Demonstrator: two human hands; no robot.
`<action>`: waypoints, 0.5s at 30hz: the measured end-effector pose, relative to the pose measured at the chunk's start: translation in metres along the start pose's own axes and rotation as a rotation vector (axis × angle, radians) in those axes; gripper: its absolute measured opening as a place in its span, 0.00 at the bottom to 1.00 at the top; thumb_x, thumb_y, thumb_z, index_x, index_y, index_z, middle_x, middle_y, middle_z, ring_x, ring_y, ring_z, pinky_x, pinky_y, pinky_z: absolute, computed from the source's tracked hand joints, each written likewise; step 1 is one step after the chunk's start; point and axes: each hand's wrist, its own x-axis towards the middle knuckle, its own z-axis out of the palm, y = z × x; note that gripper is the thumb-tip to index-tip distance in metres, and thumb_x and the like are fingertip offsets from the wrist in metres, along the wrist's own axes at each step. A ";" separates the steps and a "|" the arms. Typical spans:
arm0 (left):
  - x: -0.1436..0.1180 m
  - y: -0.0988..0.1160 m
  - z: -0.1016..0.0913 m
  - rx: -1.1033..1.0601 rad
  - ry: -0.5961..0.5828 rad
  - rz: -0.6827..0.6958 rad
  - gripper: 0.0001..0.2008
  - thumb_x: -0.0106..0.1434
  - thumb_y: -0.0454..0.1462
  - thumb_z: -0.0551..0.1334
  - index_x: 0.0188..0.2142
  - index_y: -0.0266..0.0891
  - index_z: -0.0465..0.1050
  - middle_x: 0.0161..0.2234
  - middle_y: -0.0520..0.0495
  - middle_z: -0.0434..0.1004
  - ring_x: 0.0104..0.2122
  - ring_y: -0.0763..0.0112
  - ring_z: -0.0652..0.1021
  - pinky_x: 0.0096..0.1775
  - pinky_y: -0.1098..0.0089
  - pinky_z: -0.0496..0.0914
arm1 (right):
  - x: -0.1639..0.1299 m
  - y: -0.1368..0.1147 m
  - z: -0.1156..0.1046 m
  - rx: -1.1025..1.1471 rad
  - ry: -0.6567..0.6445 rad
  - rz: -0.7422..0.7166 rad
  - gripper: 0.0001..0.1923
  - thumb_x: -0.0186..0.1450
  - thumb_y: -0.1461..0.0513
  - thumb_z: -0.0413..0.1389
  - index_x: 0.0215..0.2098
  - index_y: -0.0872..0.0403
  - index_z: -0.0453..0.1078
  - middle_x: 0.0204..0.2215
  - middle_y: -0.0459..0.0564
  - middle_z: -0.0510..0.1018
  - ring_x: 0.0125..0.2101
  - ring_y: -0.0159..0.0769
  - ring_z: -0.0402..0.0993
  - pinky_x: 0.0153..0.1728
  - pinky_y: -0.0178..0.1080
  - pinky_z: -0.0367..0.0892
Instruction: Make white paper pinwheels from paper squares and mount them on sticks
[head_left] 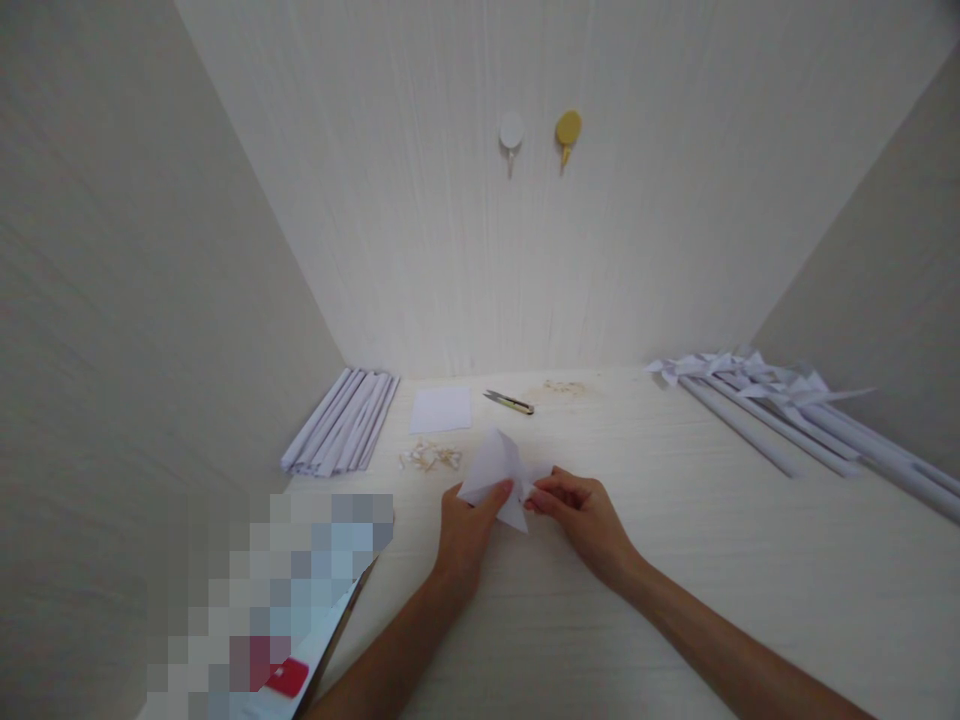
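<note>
A white paper pinwheel [489, 462], partly folded with pointed corners, is held up above the table in front of me. My left hand [469, 530] grips it from the lower left, thumb pressed on the front of the paper. At its right side, my right hand [574, 508] is closed in a pinch on the paper near the middle. Whether a smaller piece is also between those fingertips is hidden. Just beyond lie a loose pile of cut cotton swab tips [431, 456], a flat white paper square [441, 410] and thread snips [510, 402].
Rolled white paper sticks [341, 422] lie in a bundle at the back left. Finished pinwheels on sticks [757, 385] are heaped at the right. Small swab pieces [564, 387] lie near the back wall. A partly blurred-out screen [322, 590] stands at lower left. Two round hooks, white [511, 132] and yellow [568, 128], hang on the wall.
</note>
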 end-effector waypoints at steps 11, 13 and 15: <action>-0.006 0.007 0.001 0.081 -0.012 0.018 0.11 0.42 0.40 0.64 0.22 0.31 0.71 0.18 0.48 0.72 0.18 0.73 0.69 0.21 0.74 0.61 | 0.000 -0.001 0.000 -0.067 0.037 0.012 0.05 0.48 0.61 0.59 0.19 0.55 0.71 0.18 0.43 0.71 0.21 0.28 0.67 0.25 0.32 0.62; -0.006 0.006 0.001 0.094 -0.013 0.021 0.11 0.43 0.39 0.64 0.22 0.31 0.71 0.18 0.48 0.72 0.18 0.73 0.69 0.21 0.74 0.62 | 0.000 -0.001 0.000 -0.085 0.045 0.004 0.06 0.48 0.60 0.59 0.19 0.55 0.71 0.18 0.43 0.71 0.21 0.28 0.66 0.25 0.32 0.62; -0.005 0.006 0.001 0.106 -0.016 0.029 0.11 0.43 0.40 0.63 0.22 0.31 0.71 0.18 0.48 0.72 0.18 0.73 0.69 0.21 0.74 0.62 | 0.000 -0.001 0.000 -0.091 0.055 0.000 0.06 0.47 0.60 0.59 0.18 0.55 0.70 0.18 0.43 0.71 0.21 0.28 0.66 0.25 0.33 0.62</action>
